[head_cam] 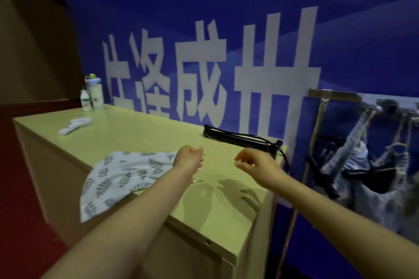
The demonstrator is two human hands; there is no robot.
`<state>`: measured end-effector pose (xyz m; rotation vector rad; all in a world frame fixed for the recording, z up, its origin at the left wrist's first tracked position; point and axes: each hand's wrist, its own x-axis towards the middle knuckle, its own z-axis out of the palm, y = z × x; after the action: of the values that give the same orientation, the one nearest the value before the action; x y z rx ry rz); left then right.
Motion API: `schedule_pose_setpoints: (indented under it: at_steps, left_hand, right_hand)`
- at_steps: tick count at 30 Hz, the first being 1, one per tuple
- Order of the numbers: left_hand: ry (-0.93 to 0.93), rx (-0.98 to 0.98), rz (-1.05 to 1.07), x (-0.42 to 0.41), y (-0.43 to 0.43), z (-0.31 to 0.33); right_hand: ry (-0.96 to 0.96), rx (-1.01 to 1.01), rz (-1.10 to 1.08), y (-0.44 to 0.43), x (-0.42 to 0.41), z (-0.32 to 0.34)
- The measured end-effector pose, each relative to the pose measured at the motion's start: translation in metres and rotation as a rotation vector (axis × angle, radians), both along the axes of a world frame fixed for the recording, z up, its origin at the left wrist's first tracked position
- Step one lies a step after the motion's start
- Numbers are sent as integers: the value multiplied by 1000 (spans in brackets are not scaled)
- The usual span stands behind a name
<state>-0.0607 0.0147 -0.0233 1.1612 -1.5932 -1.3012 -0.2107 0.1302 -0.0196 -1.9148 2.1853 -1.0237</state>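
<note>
Hands lifted above surface, close together but apart: left hand, right hand. Fingers of both curled as if pinching something fine; cannot tell whether anything is held. Leaf-print cloth lies just left of left forearm, overhanging near edge, likely kept within reach.

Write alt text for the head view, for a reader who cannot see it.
Two bare arms reach over a pale tabletop, left hand and right hand close together, fingers curled; any held object is unclear. A leaf-print cloth lies by the left forearm; two bottles stand at the far corner.
</note>
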Motion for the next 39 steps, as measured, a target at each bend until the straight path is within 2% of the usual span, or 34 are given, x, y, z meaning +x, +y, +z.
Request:
schedule_pose_setpoints:
  at_steps: [3, 9, 12, 17, 22, 25, 27, 31, 33, 34, 36, 39]
  left_hand:
    - [-145, -31, 81, 38, -24, -20]
    - [-222, -41, 92, 61, -50, -51]
    - [-262, -57, 76, 58, -55, -63]
    - [-497, -97, 95, 47, -57, -60]
    - [-560, -50, 106, 40, -65, -55]
    - [-503, -9, 90, 41, -70, -57]
    - [-388, 27, 68, 42, -76, -61]
    - [-165, 28, 101, 52, -71, -55]
    - [-152, -8, 116, 60, -67, -44]
    - [-155, -36, 128, 66, -65, -37]
    - [-143, -105, 177, 81, -62, -21]
    - [-119, -223, 277, 112, -51, 6]
  right_hand:
    - [-8, 110, 45, -30, 32, -21]
    - [35, 161, 33, -72, 56, -54]
    - [24, 158, 42, -83, 58, -65]
    - [5, 94, 90, -98, 61, -74]
    - [1, 78, 81, -105, 61, -76]
    - [-30, 79, 47, -106, 60, -78]
    - [-146, 70, 14, -105, 58, -77]
    - [-581, -26, -7, -102, 59, -71]
    - [-789, -75, 28, -102, 71, -61]
    - [-829, -105, 54, -104, 80, -54]
    - [-791, -149, 135, -107, 102, -38]
    - [-611, -123, 274, -113, 141, -18]
